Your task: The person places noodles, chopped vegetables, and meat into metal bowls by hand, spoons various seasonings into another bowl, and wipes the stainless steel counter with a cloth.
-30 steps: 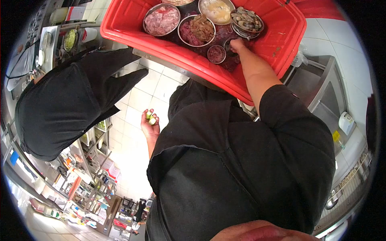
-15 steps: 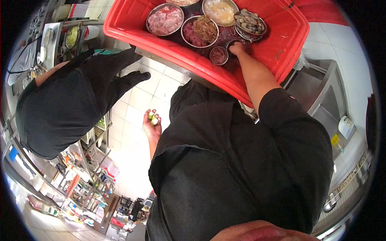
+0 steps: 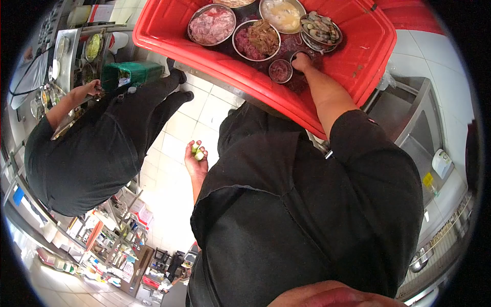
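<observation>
My left hand (image 3: pixel 196 159) is low at my side, its fingers curled round pale green vegetable pieces (image 3: pixel 199 154). My right hand (image 3: pixel 301 61) reaches into a red tub (image 3: pixel 225 69), its fingers at the rim of a small dark bowl (image 3: pixel 294 56); what they grip, if anything, is hidden. Beside it stands a small bowl of reddish meat (image 3: pixel 280 71). Around these in the tub are a bowl of pink meat (image 3: pixel 211 24), a bowl of red and brown meat (image 3: pixel 257 40), a bowl with something pale and yellowish (image 3: pixel 282 15), and a bowl of greyish shellfish or similar (image 3: pixel 320 27).
A co-worker (image 3: pixel 87 153) in black bends at the left beside a green bin (image 3: pixel 134 73). A metal sink unit (image 3: pixel 409 105) stands right of the tub. Shelves and counters line the left, and the floor (image 3: pixel 176 128) is tiled.
The co-worker has shifted, and their arm and the green bin have come into fuller view. The tub has moved slightly right in view. My hands keep nearly the same pose.
</observation>
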`<action>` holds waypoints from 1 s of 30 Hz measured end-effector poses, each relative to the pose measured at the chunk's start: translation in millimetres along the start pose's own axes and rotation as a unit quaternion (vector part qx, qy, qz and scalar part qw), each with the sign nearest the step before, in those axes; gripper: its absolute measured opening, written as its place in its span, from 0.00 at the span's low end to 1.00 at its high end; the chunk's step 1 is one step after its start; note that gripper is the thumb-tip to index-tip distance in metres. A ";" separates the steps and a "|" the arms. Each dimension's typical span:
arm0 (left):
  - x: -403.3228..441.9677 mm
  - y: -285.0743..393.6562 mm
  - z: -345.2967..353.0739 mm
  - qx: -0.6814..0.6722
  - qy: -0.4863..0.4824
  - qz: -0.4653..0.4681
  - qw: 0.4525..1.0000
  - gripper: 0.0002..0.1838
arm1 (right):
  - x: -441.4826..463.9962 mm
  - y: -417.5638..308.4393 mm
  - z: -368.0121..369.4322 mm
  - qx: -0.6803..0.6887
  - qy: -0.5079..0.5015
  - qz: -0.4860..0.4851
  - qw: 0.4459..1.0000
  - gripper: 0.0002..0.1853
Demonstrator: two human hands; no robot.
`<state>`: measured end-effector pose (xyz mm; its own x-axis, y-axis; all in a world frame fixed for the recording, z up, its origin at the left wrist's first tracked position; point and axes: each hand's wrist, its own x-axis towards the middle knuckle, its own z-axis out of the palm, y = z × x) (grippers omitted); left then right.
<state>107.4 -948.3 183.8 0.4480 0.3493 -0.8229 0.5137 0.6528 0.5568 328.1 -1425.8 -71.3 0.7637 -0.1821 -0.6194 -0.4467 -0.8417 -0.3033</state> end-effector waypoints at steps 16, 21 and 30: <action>2.6 3.5 2.4 0.011 -0.027 -0.007 1.000 0.10 | -8.8 -6.4 -25.4 0.449 -0.237 0.196 0.839 0.14; -1.9 4.7 4.0 0.023 -0.017 -0.001 1.000 0.10 | -1.1 -2.1 -13.6 0.390 -0.295 0.171 0.855 0.20; 5.2 2.9 0.0 -0.001 -0.031 -0.008 0.999 0.09 | 4.7 -0.6 -1.9 0.345 -0.246 0.164 0.891 0.28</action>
<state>111.2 -944.7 181.1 0.4843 0.2974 -0.8228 0.5201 0.6584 0.5441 332.9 -1427.1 -72.6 0.3182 0.0264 -0.9477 -0.9183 -0.2399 -0.3150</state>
